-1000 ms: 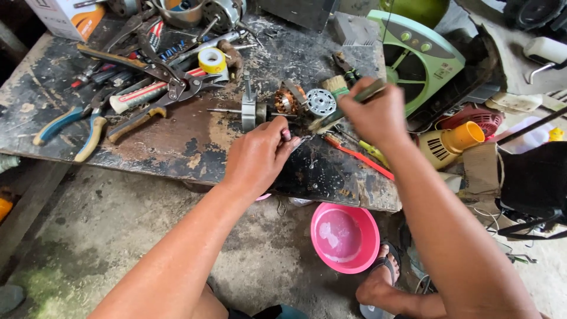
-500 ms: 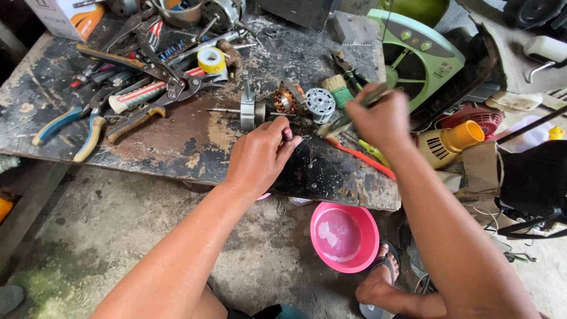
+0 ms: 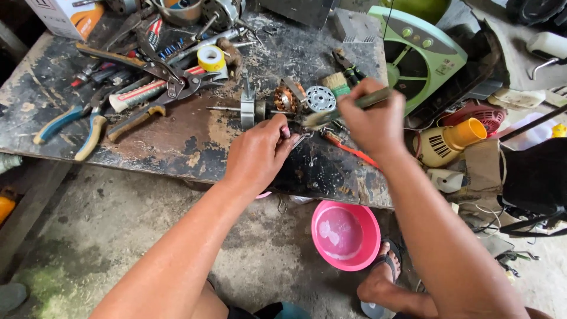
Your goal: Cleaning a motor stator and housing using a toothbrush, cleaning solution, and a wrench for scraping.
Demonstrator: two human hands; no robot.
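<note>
Both hands, left [image 3: 257, 155] and right [image 3: 373, 121], curled closed, forearms extended.

blue-handled pliers [image 3: 62, 121] at tabletop [image 3: 177, 142] left edge | yellow tape roll [image 3: 211, 58] rear centre | green fan housing [image 3: 422, 56] right | pink bowl [image 3: 345, 234] on floor

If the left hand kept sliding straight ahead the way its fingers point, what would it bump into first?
Most likely the motor rotor with copper windings on its shaft, which lies just beyond the left hand on the workbench. Depth is hard to judge; the fingertips may touch it already.
</note>
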